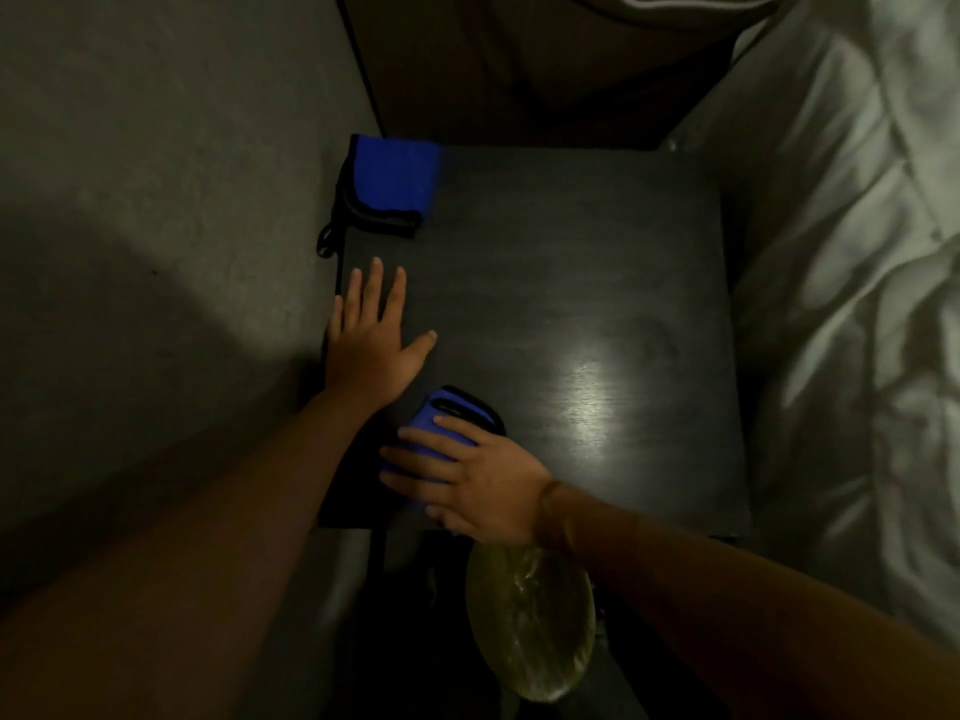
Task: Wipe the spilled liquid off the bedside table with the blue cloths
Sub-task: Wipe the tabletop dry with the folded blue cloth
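Bedding (841,283): white, rumpled, filling the right side, just beside the table's right edge.
Wall (156,174): grey and plain, running along the table's left side.
Bedside table (571,262): dark wood-grain top with a bright patch of reflected light right of centre. In this dim light I cannot tell whether any of the surface is wet.
Translucent object (530,615): yellowish, rounded and crinkled, below the table's near edge. I cannot tell what it is.
Far cloth (395,181): blue with black trim, folded, lying at the far left corner with a loop hanging off the edge.
Left hand (371,350): palm down on the table's left edge, fingers straight and spread, holding nothing.
Right hand (467,475): fingers straight and spread, pressed flat on the near cloth.
Near cloth (441,415): blue with black trim, at the near left corner, mostly covered by the right hand.
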The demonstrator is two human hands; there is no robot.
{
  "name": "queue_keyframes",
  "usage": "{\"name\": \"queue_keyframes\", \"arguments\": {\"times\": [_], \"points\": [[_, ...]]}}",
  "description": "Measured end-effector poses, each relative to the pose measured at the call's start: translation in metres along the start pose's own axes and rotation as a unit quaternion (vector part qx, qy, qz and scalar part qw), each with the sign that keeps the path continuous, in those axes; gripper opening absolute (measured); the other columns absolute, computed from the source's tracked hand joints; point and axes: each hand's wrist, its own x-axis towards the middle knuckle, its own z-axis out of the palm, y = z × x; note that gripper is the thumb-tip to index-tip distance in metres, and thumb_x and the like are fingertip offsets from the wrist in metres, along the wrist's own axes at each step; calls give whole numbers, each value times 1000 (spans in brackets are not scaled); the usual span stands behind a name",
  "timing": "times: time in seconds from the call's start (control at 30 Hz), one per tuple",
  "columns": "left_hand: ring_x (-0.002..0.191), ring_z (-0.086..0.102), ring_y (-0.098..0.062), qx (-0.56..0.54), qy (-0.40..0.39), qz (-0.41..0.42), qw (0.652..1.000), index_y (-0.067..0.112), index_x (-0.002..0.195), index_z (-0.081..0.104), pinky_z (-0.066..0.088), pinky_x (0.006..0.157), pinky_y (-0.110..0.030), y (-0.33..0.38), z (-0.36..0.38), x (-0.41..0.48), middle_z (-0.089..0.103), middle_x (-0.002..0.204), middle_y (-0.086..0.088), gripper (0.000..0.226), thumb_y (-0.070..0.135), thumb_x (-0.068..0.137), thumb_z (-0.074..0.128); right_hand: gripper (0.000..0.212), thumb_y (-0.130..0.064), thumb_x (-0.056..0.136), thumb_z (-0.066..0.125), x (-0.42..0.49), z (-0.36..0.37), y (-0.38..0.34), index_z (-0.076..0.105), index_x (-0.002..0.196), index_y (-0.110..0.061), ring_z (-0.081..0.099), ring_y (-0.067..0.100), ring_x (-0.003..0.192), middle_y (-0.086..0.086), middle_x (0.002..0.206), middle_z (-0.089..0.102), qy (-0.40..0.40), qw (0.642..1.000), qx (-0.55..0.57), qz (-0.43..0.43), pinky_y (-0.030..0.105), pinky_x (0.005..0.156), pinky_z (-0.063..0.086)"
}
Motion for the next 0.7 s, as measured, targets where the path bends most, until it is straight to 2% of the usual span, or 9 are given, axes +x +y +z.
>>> {"name": "queue_keyframes", "arguments": {"times": [0.1, 0.33, 0.57, 0.7], "points": [[151, -6, -25, -9, -3, -2, 1000, 27, 155, 5, 0, 120, -46, -1, 0, 0, -5, 165, -3, 86, 54, 89, 53, 57, -40, 107, 33, -20, -4, 4, 21, 161, -26, 3, 25, 157, 0, 170, 16, -20, 1000, 1, 24, 50, 125, 6], [150, -11, -22, 2, -26, -17, 1000, 29, 155, -1, -5, 120, -43, -1, -1, 2, -12, 164, 0, 87, 56, 90, 50, 60, -43, 107, 29, -71, -15, 12, 10, 163, -28, -1, 24, 157, -2, 171, 7, -56, 995, -3, 82, 48, 124, -6], [150, -13, -20, 1, -28, -22, 999, 29, 155, -1, -6, 120, -41, 0, -2, 2, -13, 164, 1, 87, 56, 90, 49, 63, -45, 106, 30, -114, -14, 17, 7, 163, -29, 1, 24, 157, -2, 171, 7, -73, 988, -12, 134, 52, 124, 2], [149, -15, -19, 5, -41, -31, 999, 29, 154, -4, -6, 120, -42, 2, -5, 2, -16, 163, 2, 87, 56, 90, 48, 64, -45, 104, 34, -143, -13, 18, 12, 163, -28, 8, 26, 156, -1, 170, 13, -70, 981, -33, 177, 54, 123, 5]]}}
